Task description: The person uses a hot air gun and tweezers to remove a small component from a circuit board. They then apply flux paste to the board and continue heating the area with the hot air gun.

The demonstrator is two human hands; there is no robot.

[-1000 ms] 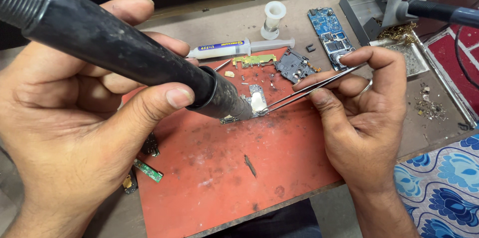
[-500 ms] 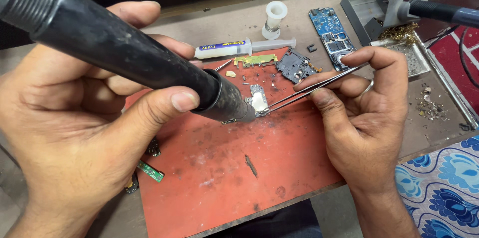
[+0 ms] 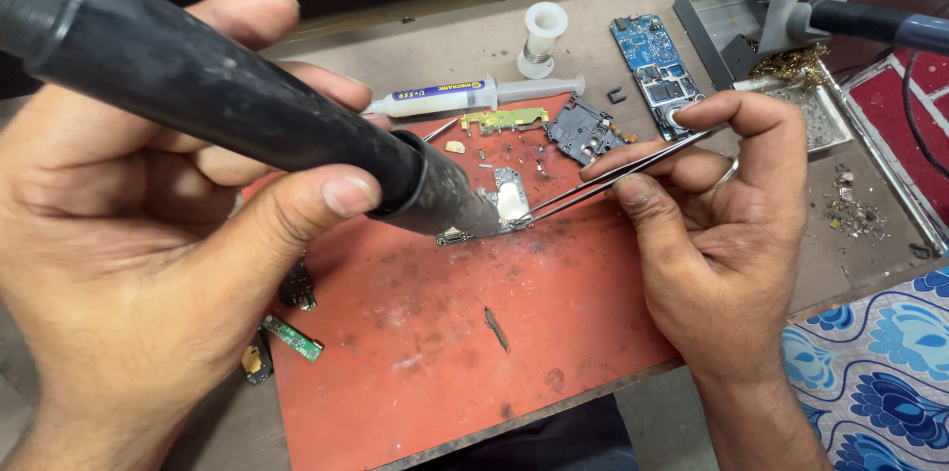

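Head view: left hand (image 3: 148, 263) fingers wrapped around black hot-air handle (image 3: 227, 105), nozzle over small board (image 3: 509, 202); right hand (image 3: 717, 234) fingers pinching tweezers (image 3: 618, 174) touching it.

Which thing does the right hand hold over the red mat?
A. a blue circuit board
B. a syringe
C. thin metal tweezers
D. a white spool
C: the right hand pinches thin metal tweezers whose tips meet the small board on the red mat, while the syringe, the blue circuit board and the white spool lie untouched farther back.
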